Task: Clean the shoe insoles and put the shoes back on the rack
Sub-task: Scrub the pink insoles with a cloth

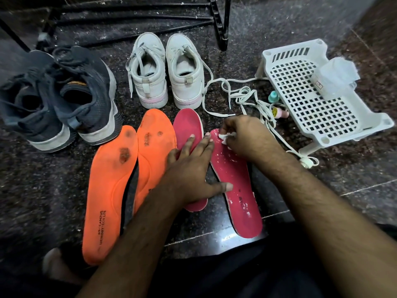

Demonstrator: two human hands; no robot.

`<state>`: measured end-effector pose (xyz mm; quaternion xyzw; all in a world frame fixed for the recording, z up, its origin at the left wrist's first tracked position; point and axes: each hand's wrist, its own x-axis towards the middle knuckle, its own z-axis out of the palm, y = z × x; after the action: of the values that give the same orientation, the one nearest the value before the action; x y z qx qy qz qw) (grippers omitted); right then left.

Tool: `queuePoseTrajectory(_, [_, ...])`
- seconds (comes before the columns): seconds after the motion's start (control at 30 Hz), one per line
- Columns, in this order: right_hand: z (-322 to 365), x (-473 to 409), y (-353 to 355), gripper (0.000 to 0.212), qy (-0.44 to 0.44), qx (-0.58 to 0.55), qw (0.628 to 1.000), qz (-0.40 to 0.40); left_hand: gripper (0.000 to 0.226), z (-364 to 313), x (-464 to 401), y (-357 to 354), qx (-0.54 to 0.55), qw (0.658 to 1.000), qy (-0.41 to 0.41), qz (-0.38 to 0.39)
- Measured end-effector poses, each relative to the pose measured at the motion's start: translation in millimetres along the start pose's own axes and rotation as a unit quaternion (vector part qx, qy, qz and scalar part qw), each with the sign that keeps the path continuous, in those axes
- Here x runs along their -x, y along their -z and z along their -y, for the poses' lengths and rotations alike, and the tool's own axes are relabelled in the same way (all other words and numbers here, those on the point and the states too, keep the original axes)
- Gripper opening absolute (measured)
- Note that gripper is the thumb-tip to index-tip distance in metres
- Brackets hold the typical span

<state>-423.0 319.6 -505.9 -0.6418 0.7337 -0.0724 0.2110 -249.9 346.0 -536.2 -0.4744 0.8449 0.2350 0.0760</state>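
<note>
The right-hand pink insole (234,181) is lying on the dark stone floor (322,173) at about five o'clock from the frame's middle, flecked with white scraps; the right hand (240,136) is pinching a small white wad (223,139) between curled fingers and thumb and pressing it on the insole's toe end; the left hand (193,166) is lying flat with fingers spread, thumb bearing on this insole's edge, fingers reaching over the second pink insole (189,134) just beside it at nine o'clock. Further toward nine o'clock the two orange insoles (120,177) are showing dark stains, so they are probably waiting their turn. At twelve o'clock the white shoes (165,72) are standing with laces trailing; at ten o'clock the dark grey shoes (55,93) are sitting together; all four are off the black rack (137,18) beyond them. At two o'clock a white plastic basket (318,100) is tipped near two small bottles (277,106). Judging from this, cleaning is mid-way at best; refitting insoles and racking shoes are not yet begun.
</note>
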Motion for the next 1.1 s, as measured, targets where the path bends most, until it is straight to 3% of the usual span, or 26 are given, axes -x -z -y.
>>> queuePoseTrajectory(0.2, [2,2,-3,0.034,0.031,0.058,0.998,-0.001,0.117,-3,0,-2,-0.015,1.000,0.007,-0.005])
queuePoseTrajectory(0.33, [5,1,-5,0.027,0.054,0.072,0.996,0.010,0.116,-4,0,-2,-0.019,1.000,0.009,-0.005])
queuePoseTrajectory(0.47, [-1,-5,-3,0.020,0.011,0.037,0.998,-0.056,0.116,-5,0,-2,-0.017,1.000,0.012,0.003])
queuePoseTrajectory(0.67, [8,5,2,0.016,0.056,0.052,0.988,-0.136,0.115,-5,1,-2,-0.022,1.000,0.010,0.001])
queuePoseTrajectory(0.83, [9,3,-11,0.019,0.037,0.016,0.998,-0.039,0.115,-4,1,-4,-0.023,1.000,0.009,-0.008])
queuePoseTrajectory(1.1, [2,-1,-4,0.017,0.073,0.010,0.989,-0.128,0.114,-4,2,-4,-0.008,1.000,0.007,-0.023])
